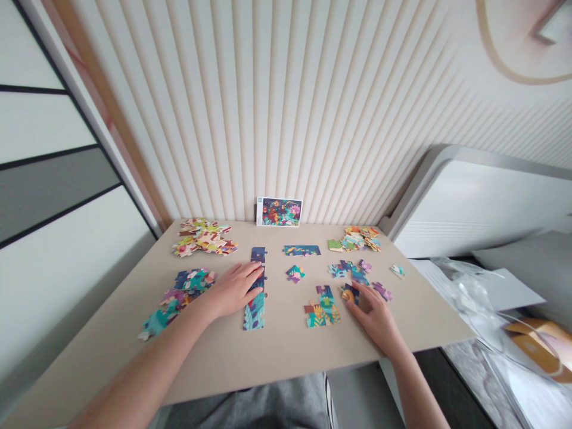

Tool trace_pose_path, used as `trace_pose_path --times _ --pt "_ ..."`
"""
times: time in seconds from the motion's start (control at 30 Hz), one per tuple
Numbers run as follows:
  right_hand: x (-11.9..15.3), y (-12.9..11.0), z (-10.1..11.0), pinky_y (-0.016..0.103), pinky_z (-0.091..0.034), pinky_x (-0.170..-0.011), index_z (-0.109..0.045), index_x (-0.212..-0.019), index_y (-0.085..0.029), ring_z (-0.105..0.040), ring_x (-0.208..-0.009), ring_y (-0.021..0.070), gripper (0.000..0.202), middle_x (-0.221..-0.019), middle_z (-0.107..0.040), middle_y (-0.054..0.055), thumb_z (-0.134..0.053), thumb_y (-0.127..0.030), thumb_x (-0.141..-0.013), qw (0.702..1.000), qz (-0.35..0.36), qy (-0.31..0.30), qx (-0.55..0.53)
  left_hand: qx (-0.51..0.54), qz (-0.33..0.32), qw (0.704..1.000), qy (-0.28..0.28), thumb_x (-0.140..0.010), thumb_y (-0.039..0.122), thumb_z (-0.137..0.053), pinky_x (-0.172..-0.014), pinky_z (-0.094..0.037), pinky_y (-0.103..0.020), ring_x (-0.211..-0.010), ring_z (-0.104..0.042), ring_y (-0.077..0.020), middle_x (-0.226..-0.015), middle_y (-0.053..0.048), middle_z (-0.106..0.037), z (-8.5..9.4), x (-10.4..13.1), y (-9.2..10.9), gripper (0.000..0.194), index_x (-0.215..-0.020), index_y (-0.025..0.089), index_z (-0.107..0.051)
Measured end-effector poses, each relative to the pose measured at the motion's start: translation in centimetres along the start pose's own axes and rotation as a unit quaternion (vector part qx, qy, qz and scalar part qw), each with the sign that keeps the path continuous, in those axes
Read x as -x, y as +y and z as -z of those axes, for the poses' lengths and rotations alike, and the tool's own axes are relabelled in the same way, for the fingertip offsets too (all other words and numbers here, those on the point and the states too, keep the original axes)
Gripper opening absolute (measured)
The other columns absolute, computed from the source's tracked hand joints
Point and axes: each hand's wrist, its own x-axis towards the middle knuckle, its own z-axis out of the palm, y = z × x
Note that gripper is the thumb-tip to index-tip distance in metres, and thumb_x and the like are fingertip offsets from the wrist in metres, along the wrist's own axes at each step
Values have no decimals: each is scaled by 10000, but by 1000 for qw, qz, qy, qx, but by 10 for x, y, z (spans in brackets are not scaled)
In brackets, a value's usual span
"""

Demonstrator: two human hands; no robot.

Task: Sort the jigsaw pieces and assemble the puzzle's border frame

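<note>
My left hand (235, 288) lies with fingers stretched out over a tall joined strip of puzzle pieces (254, 314), fingertips on its dark blue middle. My right hand (374, 313) grips a dark puzzle piece with an orange-yellow round shape (350, 294) between thumb and fingers, at table level. Left of it lies a joined corner section (325, 310) with yellow plants. A joined dark blue row (302, 250) and a teal and pink piece (295, 273) lie between the hands. Loose blue pieces (358, 274) and a purple piece (382, 291) are close to the right fingers.
A picture card (281, 212) leans against the ribbed wall. Piles of puzzle pieces lie at the table's back left (203, 238), left side (172, 304) and back right (357, 238). A pale piece (397, 271) sits near the right edge. Beyond are papers and clear plastic (469, 292).
</note>
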Motion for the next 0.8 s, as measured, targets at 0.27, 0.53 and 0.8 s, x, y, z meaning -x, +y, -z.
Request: trace_pose_path --times 0.27,0.53,0.8 --pt "1 -5 1 508 -482 -1116 -610 -1436 -272 -612 -1295 316 546 -1411 -647 114 -618 -522 -951 1000 11 -5 -11 0 -11 1000 4 -1043 465 -442 -1214 -350 -458 -1443 -473 -290 -1566 -123 -509 -3 0 -3 520 -1494 223 -531" --pt "3 -7 1 540 -474 -1127 -588 -1464 -295 -579 -1337 332 556 -1436 -631 106 -608 -525 -958 999 34 -7 13 5 -11 1000 5 -1040 465 -452 -1211 -363 -467 -1426 -486 -295 -1553 -115 -518 -1 0 -1 485 -1448 240 -586" --pt "3 -5 0 531 -456 -1141 -563 -1475 -299 -566 -1342 322 550 -1448 -614 101 -593 -527 -976 999 37 -18 16 -5 -17 1000 10 -1040 452 -468 -1200 -378 -475 -1416 -492 -305 -1540 -117 -529 -4 -1 -4 475 -1447 239 -590"
